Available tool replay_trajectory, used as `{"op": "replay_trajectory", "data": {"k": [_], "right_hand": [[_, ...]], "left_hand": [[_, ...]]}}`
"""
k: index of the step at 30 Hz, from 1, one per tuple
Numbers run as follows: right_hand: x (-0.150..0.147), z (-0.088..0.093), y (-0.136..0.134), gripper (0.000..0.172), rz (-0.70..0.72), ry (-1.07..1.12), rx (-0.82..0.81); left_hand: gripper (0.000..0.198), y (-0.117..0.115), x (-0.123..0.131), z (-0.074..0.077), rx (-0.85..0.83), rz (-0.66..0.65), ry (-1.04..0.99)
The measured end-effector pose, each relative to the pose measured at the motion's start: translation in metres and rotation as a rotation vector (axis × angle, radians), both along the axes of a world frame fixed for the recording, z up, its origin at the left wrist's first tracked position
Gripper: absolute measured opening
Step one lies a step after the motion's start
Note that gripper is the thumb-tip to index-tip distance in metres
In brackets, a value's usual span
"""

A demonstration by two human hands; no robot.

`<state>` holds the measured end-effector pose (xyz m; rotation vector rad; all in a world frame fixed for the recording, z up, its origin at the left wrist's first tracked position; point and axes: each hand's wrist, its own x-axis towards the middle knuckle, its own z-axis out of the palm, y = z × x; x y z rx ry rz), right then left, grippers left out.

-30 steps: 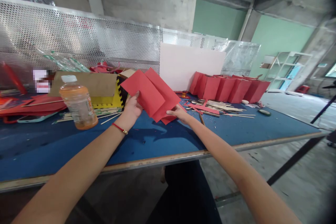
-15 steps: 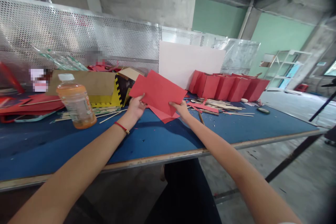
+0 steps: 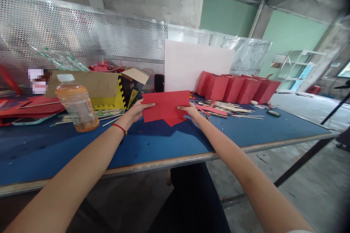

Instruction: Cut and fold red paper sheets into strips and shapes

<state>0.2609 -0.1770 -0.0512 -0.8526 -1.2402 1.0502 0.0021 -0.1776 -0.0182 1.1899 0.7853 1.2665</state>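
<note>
Between my hands is a red sheet of paper or thin card (image 3: 166, 102), its long edges roughly level above the blue table. My left hand (image 3: 139, 110) grips its left end, thumb across the near face. At the right end my right hand (image 3: 188, 111) pinches it the same way. Fingers behind the sheet are hidden. Another red piece (image 3: 173, 121) with a pointed corner shows below it; whether it is held or lies on the table I cannot tell.
An orange drink bottle (image 3: 77, 103) stands left, before an open cardboard box (image 3: 105, 83). Several red folded box shapes (image 3: 232, 89) stand in a row at right, behind thin wooden sticks (image 3: 228, 107). Red sheets (image 3: 41, 105) and a phone (image 3: 34, 119) lie far left. The table's front edge (image 3: 164, 166) is near me.
The red sheet was tilted and fanned into two overlapping layers; now it is level and lower, with its edges lined up. My left hand has shifted slightly left and changed its grip.
</note>
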Motion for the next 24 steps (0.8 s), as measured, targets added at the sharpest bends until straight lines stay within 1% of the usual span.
{"op": "replay_trajectory", "data": {"k": [3,6,11,17,24], "right_hand": [[-0.001,-0.002,-0.001,0.045,0.014,0.012,-0.008],[-0.003,-0.002,-0.003,0.048,0.063,0.01,-0.014],[-0.006,0.0,-0.005,0.052,0.121,0.051,-0.028],[-0.003,0.0,-0.005,0.05,0.132,0.07,-0.029],[-0.005,-0.002,-0.004,0.048,0.122,0.023,-0.014]], "left_hand": [[0.057,0.0,0.004,-0.003,-0.004,-0.002,0.014],[0.058,0.001,0.009,-0.005,0.013,0.019,0.007],[0.056,0.002,0.011,-0.004,0.051,0.054,-0.017],[0.055,-0.003,0.008,-0.006,0.0,-0.042,0.049],[0.054,-0.001,0.007,-0.01,0.0,-0.064,0.041]]}}
